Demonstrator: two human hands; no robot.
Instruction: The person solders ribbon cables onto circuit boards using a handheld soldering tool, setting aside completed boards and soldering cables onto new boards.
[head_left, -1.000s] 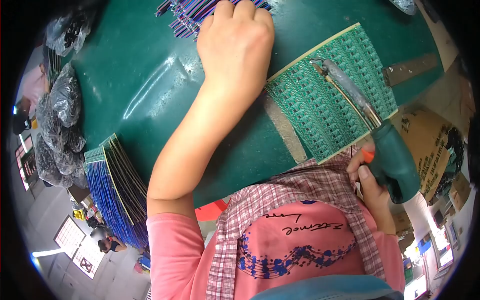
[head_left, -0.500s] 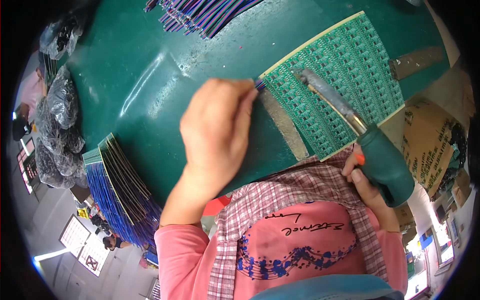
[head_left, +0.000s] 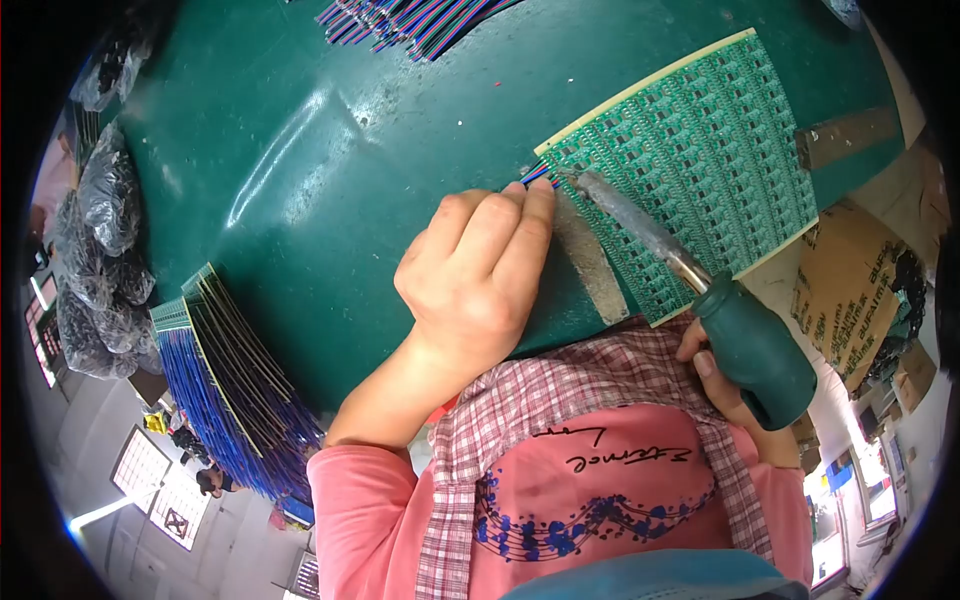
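Closer to the wires [head_left: 538, 176] now, one soldering iron [head_left: 755, 350], gripped by the right hand [head_left: 714, 372], reaches one green board [head_left: 700, 170], right of centre; the left hand [head_left: 478, 275] pinches the wires. Clear bags [head_left: 110, 195], far left, hold something dark.

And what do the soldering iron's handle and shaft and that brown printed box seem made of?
Handle: likely plastic, smooth green with a soft sheen. Shaft: metal by its look, dull grey and stained, shinier near the grip. Box: probably cardboard, matte brown with black print.

Wires [head_left: 538, 176] in left fingers [head_left: 528, 228]
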